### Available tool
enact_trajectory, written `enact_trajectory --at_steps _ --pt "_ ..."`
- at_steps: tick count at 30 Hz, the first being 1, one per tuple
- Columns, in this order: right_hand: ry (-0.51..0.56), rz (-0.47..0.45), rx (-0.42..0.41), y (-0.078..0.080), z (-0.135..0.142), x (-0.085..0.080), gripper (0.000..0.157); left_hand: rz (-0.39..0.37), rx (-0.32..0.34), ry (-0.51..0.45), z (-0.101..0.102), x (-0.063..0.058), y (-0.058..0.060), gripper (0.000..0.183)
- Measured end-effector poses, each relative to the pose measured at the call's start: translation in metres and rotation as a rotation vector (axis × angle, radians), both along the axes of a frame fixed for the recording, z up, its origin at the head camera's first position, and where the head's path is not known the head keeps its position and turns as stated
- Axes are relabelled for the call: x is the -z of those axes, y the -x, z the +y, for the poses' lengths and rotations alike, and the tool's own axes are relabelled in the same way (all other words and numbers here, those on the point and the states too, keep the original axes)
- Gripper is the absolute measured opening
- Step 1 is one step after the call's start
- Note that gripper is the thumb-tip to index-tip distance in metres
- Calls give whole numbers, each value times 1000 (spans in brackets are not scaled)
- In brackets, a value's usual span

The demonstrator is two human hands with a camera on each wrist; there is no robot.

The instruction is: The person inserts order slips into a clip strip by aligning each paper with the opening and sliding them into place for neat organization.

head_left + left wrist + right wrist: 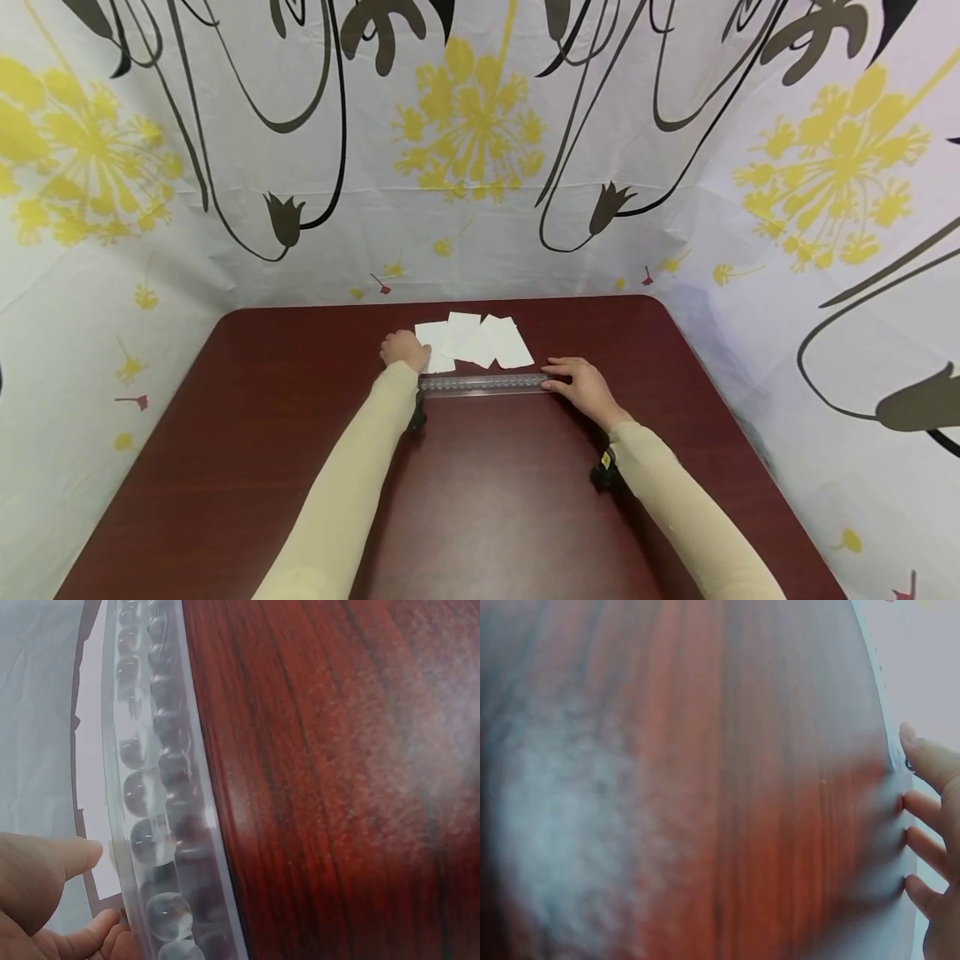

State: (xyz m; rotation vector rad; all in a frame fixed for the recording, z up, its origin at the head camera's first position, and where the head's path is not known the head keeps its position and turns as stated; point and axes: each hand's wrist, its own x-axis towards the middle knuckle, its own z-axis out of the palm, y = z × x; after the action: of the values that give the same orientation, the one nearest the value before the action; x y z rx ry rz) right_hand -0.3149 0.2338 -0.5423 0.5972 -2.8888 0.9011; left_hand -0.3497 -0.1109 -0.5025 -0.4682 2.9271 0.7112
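Observation:
A long transparent plastic strip [483,384] lies crosswise on the table; the left wrist view shows a row of clear round bumps or balls [169,916] along it. Just behind are several overlapping white cards [513,343]. My left hand [405,348] rests beside the leftmost card, near the strip's left end. Its thumb [81,856] is over the card's edge, apart from the fingertips, which are partly hidden by the strip. At the strip's right end, my right hand [588,390] has its thumb and fingers spread, fingertips touching at or beside that end.
The dark red wooden table [480,517] has rounded far corners. A white cloth with yellow and grey flower prints [480,250] hangs behind it and at both sides. Small dark wrist cameras [603,473] sit under the sleeves.

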Motion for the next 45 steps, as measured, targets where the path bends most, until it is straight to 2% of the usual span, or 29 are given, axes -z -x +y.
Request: enact_trajectory --at_steps 6,13,21,29,35,45 --pt "15 -31 -8 2 1 -4 40 2 -15 20 -2 6 9 51" --pt "7 -11 0 4 3 -1 37 17 -10 83 1 5 8 52" --pt "8 -1 0 4 3 0 37 -5 -47 95 2 7 14 57" --pt "-3 -5 6 4 2 0 37 2 -73 102 4 7 13 54" --pt "3 -1 9 5 3 1 37 -26 -89 119 4 9 16 56" --pt "14 0 4 4 3 2 37 -22 -104 106 7 15 18 40"
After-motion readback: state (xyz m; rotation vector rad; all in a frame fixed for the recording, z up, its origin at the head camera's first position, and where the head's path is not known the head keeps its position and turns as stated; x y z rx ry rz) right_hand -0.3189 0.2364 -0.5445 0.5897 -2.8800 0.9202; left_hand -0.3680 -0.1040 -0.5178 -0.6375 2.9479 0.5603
